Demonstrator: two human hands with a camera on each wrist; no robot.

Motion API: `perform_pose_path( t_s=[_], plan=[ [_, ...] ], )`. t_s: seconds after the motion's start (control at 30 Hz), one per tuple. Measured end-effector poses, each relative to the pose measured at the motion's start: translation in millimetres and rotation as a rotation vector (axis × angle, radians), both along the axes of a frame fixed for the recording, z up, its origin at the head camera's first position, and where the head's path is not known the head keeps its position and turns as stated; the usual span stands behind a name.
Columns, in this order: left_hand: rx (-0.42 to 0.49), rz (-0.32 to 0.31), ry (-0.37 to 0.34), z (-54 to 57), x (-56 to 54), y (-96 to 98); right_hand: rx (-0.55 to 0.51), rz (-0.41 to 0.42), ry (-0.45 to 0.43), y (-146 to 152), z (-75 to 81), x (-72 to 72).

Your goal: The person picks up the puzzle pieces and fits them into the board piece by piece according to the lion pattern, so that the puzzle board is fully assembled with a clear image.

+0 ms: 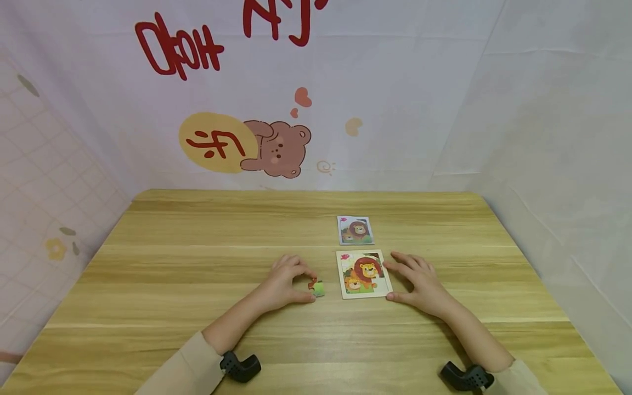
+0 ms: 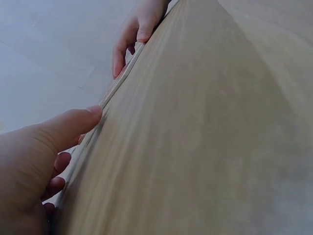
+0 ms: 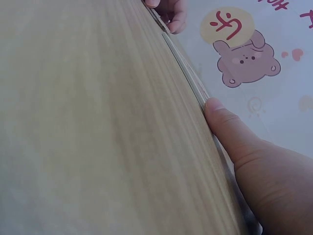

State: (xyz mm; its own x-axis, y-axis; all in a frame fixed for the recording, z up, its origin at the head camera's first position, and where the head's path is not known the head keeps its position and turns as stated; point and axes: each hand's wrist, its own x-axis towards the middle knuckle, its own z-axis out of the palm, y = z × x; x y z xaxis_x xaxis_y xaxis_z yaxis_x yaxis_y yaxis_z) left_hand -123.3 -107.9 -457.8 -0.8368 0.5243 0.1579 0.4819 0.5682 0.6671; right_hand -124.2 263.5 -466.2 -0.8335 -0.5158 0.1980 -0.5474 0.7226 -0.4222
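Observation:
Between the thumb and fingertips of my left hand [image 1: 283,282] I pinch a jigsaw puzzle piece [image 1: 318,288], mostly green with some red, low over the table or touching it; I cannot tell which. Just to its right lies a square puzzle board [image 1: 365,296] with a pale rim and a picture of a lion and a cub. The lower right of that picture is a bare pale patch. My right hand [image 1: 422,285] touches the board's right edge with spread thumb and index finger. In the right wrist view, the right thumb [image 3: 230,125] rests against the board's edge.
Behind the board lies a smaller picture card [image 1: 355,230] of the same lion scene. Everything is on a wood-grain table [image 1: 207,236]. A white cloth [image 1: 395,82] with a printed bear stands behind it. Each wrist wears a black camera [image 1: 241,367].

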Motion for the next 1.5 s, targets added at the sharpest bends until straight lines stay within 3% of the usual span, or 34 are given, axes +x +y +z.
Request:
perform_pose_path(
  t_s=[0.47, 0.93, 1.5],
  plan=[
    [0.072, -0.106, 0.045, 0.4, -17.3, 40.7, -0.007, 0.008, 0.000, 0, 0.8, -1.4],
    [0.016, -0.151, 0.128, 3.2, -27.1, 86.1, -0.010, 0.004, -0.012, 2, -1.5, -0.4],
    [-0.123, -0.135, 0.164, 2.1, -32.0, 119.8, -0.023, 0.018, 0.017, 2, -0.1, 1.6]
  ],
)
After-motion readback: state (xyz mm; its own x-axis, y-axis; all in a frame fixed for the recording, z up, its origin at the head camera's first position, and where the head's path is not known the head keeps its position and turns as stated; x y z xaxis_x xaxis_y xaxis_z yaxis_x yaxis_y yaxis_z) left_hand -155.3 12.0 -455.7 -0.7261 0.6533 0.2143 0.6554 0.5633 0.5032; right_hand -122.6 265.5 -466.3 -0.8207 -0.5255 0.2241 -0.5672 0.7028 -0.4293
